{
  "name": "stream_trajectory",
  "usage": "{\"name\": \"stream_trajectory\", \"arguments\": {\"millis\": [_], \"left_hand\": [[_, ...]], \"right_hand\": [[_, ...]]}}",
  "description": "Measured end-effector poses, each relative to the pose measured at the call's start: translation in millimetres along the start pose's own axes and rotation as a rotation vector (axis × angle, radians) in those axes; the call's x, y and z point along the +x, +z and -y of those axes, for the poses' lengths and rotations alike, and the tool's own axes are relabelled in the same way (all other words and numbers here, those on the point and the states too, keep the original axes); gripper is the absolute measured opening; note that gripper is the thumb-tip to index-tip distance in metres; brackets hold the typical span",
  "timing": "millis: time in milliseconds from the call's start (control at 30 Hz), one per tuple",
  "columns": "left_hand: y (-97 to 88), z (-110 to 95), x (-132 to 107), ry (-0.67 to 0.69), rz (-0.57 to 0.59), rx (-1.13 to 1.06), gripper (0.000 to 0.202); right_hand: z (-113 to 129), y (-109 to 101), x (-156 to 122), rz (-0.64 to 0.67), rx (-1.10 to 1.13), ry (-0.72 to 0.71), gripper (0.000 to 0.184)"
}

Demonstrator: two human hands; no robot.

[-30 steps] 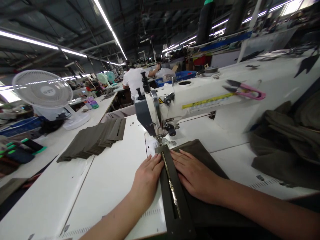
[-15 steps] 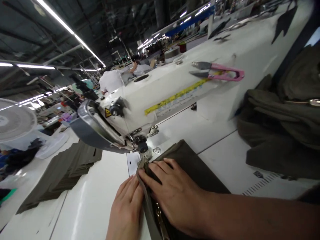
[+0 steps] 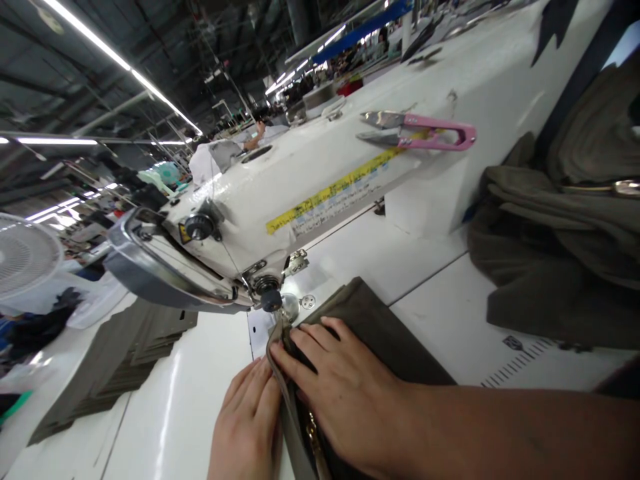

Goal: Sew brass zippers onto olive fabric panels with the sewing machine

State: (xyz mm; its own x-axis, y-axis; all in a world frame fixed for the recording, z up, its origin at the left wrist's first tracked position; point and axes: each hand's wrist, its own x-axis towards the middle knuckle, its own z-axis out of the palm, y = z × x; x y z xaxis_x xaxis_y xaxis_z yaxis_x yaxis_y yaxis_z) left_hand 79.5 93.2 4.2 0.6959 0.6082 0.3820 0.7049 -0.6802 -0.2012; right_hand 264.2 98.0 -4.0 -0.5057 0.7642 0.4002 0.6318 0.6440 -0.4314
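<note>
A white sewing machine (image 3: 280, 200) stands across the table, its needle end at the left. An olive fabric piece (image 3: 380, 340) with a metal zipper (image 3: 314, 430) lies under the presser foot (image 3: 274, 303). My left hand (image 3: 247, 427) lies flat on the table with fingers stretched out against the fabric's left edge. My right hand (image 3: 345, 393) presses flat on top of the fabric, fingertips close to the presser foot. The fabric's left edge is lifted between the two hands.
Pink thread snips (image 3: 415, 130) rest on top of the machine. A heap of olive fabric (image 3: 560, 247) lies at the right. A fanned stack of olive pieces (image 3: 120, 360) lies at the left, beside a white fan (image 3: 25, 257). A person in white (image 3: 210, 160) works further back.
The view has dropped much closer to the machine and tilted. Both hands have slid forward toward the presser foot, and the fabric's left edge now stands up between them.
</note>
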Motion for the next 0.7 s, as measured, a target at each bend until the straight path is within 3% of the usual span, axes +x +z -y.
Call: {"name": "stream_trajectory", "arguments": {"millis": [133,367,567,700], "left_hand": [[-2.3,-4,5,0.012,0.021,0.03,0.027],[-4.6,-15,0,-0.072,0.049,-0.046,0.033],[-1.5,-25,-4,-0.174,0.015,-0.05,0.029],[2.6,-26,-6,-0.168,0.0,-0.042,0.026]], "right_hand": [[-3,-2,-3,-0.014,-0.02,-0.01,0.041],[-6,-12,-16,0.167,-0.03,-0.141,0.048],[-6,-5,-18,0.164,-0.134,-0.185,0.056],[-5,-5,-18,0.171,-0.167,-0.209,0.056]]}}
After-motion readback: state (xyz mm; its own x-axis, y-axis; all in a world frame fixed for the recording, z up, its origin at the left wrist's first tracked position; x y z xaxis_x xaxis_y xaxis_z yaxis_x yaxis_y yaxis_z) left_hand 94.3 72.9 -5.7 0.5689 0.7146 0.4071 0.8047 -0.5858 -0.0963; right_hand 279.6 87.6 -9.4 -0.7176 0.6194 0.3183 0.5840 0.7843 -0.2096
